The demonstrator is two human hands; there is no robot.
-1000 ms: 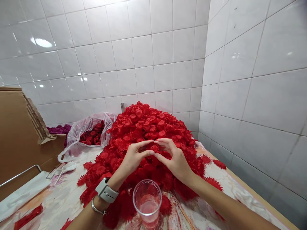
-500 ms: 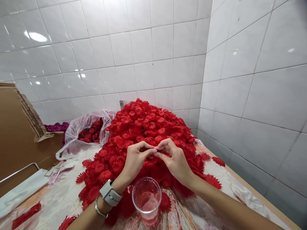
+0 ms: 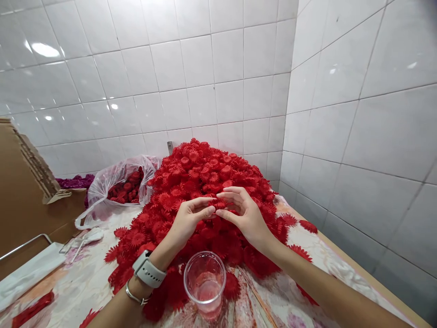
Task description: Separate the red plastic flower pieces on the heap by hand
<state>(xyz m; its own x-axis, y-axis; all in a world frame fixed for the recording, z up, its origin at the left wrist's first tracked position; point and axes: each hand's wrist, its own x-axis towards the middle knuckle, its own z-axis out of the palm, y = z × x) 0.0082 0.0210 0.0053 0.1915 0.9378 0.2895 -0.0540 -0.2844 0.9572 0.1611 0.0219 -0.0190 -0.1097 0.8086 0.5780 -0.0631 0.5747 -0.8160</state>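
Note:
My left hand (image 3: 191,217) and my right hand (image 3: 244,216) meet over the front of a big pile of red fringed flowers (image 3: 201,168). Between their fingertips is one red fringed flower (image 3: 219,205), partly covered by the fingers. The left thumb and fingers close on its left side; the curved right fingers and thumb are round its right side. Just below the hands stands a clear plastic cup (image 3: 205,282) with some pinkish liquid in it. A watch and a bracelet are on my left wrist.
At the left, an open plastic bag (image 3: 99,196) holds darker red flowers, beside purple ones (image 3: 77,181) and a cardboard box (image 3: 23,182). Thin sticks (image 3: 257,300) lie right of the cup. Loose flowers (image 3: 300,253) are scattered on the stained cloth (image 3: 82,273). Tiled walls close off the back and right.
My fingertips came together in a pinch half a second ago and have since spread wider round the flower. The whole view has shifted slightly; cup and pile stay in place.

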